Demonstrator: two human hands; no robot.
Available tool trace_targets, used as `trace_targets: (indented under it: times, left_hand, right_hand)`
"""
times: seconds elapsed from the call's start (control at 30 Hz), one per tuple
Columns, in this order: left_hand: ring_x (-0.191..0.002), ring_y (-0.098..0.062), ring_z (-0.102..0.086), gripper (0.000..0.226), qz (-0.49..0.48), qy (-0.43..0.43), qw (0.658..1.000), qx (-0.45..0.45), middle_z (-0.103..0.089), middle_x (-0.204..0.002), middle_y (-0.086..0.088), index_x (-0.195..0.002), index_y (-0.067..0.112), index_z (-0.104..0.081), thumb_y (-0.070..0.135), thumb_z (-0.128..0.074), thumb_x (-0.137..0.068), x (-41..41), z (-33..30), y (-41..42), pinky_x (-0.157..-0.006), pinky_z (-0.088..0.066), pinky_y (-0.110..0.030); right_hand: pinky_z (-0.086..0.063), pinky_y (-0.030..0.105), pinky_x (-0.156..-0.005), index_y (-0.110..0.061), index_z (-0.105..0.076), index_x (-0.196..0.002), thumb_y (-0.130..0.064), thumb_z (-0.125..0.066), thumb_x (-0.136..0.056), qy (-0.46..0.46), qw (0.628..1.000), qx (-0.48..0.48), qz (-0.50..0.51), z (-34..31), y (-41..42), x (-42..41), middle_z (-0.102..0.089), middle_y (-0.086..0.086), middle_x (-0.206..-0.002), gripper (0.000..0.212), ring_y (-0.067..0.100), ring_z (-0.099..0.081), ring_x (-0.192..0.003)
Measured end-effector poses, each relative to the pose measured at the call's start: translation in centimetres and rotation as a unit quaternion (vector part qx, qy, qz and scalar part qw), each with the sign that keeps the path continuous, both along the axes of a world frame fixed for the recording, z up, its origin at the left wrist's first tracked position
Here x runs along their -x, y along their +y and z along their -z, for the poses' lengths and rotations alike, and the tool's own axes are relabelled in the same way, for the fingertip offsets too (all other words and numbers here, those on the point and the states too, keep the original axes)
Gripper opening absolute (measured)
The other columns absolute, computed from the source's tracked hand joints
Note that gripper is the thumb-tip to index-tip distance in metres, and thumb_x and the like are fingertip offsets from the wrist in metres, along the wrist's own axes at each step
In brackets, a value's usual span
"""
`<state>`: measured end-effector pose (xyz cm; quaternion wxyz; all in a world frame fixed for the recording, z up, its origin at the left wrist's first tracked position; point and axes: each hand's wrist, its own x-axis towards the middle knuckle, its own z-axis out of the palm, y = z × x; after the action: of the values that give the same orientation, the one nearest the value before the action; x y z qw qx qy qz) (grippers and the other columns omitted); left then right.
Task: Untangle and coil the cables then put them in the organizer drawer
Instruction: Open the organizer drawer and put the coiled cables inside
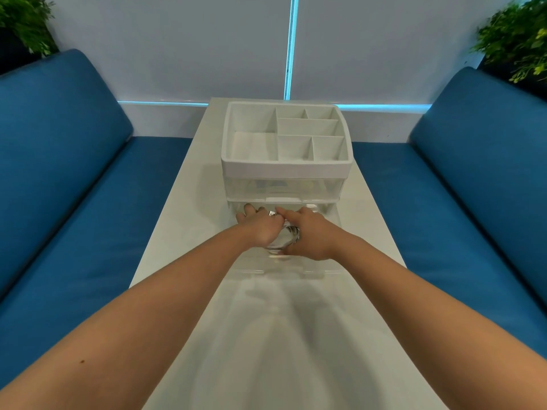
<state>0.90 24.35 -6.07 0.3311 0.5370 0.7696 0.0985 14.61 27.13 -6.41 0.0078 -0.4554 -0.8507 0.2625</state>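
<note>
A coiled cable (291, 235) lay inside the open clear drawer (325, 261), between both hands. The left hand (260, 224) pressed on it with spread fingers; the right hand (307, 233) curled round its edge. Beyond the hands stood the organizer (285, 167) on the white bench (266, 335).

Pale, plain wall (177, 48) across the far side. Split by a thin vertical strip of cyan light (291, 45) right of centre. Met low down by a horizontal cyan light strip (159, 102), running left and right along a white ledge.

Long white table (266, 335) down the middle, near edge to far wall, glossy, soft shadows on its surface.

Blue upholstered bench (88, 232) along the left, cushioned backrest rising at far left. Matching blue bench (461, 232) along the right, backrest likewise.

Green leafy plant (23, 22) in far left corner above the backrest. Second leafy plant (518, 37) in far right corner.

Even, cool lighting throughout.
</note>
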Motion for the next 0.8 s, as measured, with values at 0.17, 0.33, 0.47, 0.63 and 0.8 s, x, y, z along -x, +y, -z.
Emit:
trace_targets:
  times: [0.17,0.33,0.47,0.63,0.8]
  left_hand:
    - [-0.141,-0.031,-0.024,0.056,-0.081,-0.052,0.995,-0.019,-0.021,-0.154,-0.015,-0.153,0.009,-0.020,0.038,-0.019,-0.105,0.4,0.1,-0.6,-0.115,-0.026,-0.045]
    - [-0.129,-0.036,-0.041,0.040,-0.054,-0.025,0.997,-0.054,-0.040,-0.142,-0.016,-0.136,0.005,-0.044,0.024,-0.032,-0.103,1.1,-0.1,-0.8,-0.103,-0.040,-0.043]
    - [-0.109,-0.031,-0.059,0.036,-0.065,-0.029,0.990,-0.121,-0.063,-0.121,-0.016,-0.130,0.000,-0.054,0.017,-0.051,-0.098,1.9,0.2,-1.2,-0.088,-0.048,-0.036]
    - [-0.100,-0.030,-0.063,0.036,-0.041,0.038,0.984,-0.168,-0.068,-0.108,-0.015,-0.120,0.000,-0.061,0.026,-0.061,-0.095,1.5,-0.1,-2.0,-0.087,-0.052,-0.039]
    - [-0.109,-0.027,-0.063,0.040,-0.048,0.025,0.978,-0.200,-0.067,-0.119,-0.012,-0.126,0.005,-0.061,0.027,-0.064,-0.093,2.0,-0.4,-2.8,-0.094,-0.050,-0.035]
  right_hand:
    - [-0.039,0.043,-0.105,-0.043,-0.024,-0.149,-0.051,-0.070,-0.080,0.002,1.000,-0.024,-0.006,0.0,-0.7,0.0,-0.044,0.007,-0.131,0.084,0.030,-0.038,-0.125]
    - [-0.039,0.041,-0.105,-0.037,-0.029,-0.149,-0.051,-0.073,-0.077,0.000,0.999,-0.036,0.001,0.4,-0.6,0.0,-0.045,0.008,-0.134,0.086,0.030,-0.040,-0.126]
    - [-0.042,0.038,-0.100,-0.037,-0.046,-0.140,-0.051,-0.076,-0.074,0.002,0.999,-0.045,0.008,0.6,-0.6,0.2,-0.049,0.005,-0.128,0.073,0.029,-0.043,-0.120]
    - [-0.043,0.038,-0.099,-0.036,-0.047,-0.140,-0.051,-0.076,-0.074,0.011,0.998,-0.051,0.021,0.4,-0.8,0.1,-0.050,0.003,-0.130,0.073,0.026,-0.045,-0.121]
    - [-0.045,0.034,-0.095,-0.034,-0.054,-0.135,-0.054,-0.074,-0.075,0.063,0.996,-0.044,0.048,-0.7,-2.2,-0.8,-0.052,-0.002,-0.124,0.067,0.018,-0.050,-0.117]
